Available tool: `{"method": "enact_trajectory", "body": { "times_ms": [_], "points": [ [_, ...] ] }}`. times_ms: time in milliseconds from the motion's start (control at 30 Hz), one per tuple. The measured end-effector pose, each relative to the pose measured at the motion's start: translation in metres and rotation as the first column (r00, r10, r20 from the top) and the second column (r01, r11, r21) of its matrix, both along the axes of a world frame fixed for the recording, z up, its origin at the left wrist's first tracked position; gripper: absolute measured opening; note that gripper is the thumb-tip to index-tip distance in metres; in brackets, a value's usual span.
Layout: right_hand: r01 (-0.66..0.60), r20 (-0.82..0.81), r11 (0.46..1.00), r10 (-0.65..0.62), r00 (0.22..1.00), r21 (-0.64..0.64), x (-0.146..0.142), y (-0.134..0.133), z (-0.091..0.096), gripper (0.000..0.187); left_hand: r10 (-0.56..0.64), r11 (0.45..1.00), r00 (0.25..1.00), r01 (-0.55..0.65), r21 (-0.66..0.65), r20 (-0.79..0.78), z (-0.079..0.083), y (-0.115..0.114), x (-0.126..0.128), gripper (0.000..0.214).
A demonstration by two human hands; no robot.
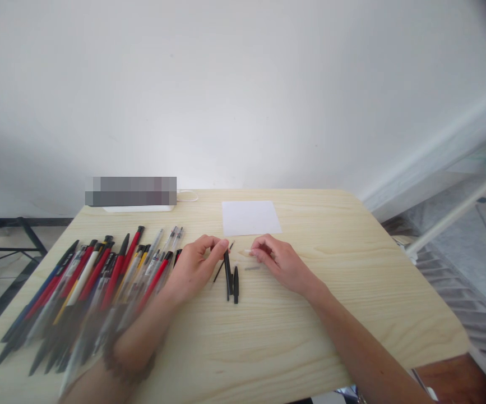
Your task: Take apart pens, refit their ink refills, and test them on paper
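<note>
My left hand [198, 261] rests on the wooden table [352, 292], its fingers pinched at the top of a thin black pen refill [221, 268]. Just right of it lie two black pen parts [231, 279] side by side. My right hand [274, 259] is curled, pinching a small clear pen piece [245, 252] at its fingertips. A tiny grey spring-like piece [251, 268] lies on the table below that hand.
A row of several pens [95, 280], black, red, blue, yellow and clear, is spread over the table's left side. A white paper sheet [250, 217] lies behind the hands. A white flat object [137, 208] with a cord sits at the back left.
</note>
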State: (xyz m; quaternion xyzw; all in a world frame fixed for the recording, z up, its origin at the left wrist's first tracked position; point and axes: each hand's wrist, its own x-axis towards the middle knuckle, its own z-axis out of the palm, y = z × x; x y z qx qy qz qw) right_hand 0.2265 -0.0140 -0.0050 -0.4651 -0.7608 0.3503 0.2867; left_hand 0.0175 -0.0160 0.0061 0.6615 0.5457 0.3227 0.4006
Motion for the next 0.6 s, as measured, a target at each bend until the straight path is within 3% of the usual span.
{"method": "enact_trajectory", "body": {
  "times_ms": [167,367,600],
  "points": [
    [0.022,-0.286,0.991,-0.059,0.957,-0.133,-0.0047,-0.0021,-0.0001,0.03,-0.036,0.999,0.997,0.039,-0.034,0.07,0.0011,-0.001,0.0003,0.033],
    [0.028,-0.415,0.973,-0.123,0.902,-0.228,-0.005,-0.0006,0.0013,0.022,-0.056,0.995,0.978,0.072,-0.075,0.2,0.003,-0.0043,0.0025,0.028],
    [-0.02,-0.527,0.956,-0.144,0.838,-0.294,-0.0079,-0.0023,0.0022,0.017,-0.106,0.991,0.98,0.117,-0.06,0.167,0.0064,-0.0058,0.0021,0.026]
  ]
}}
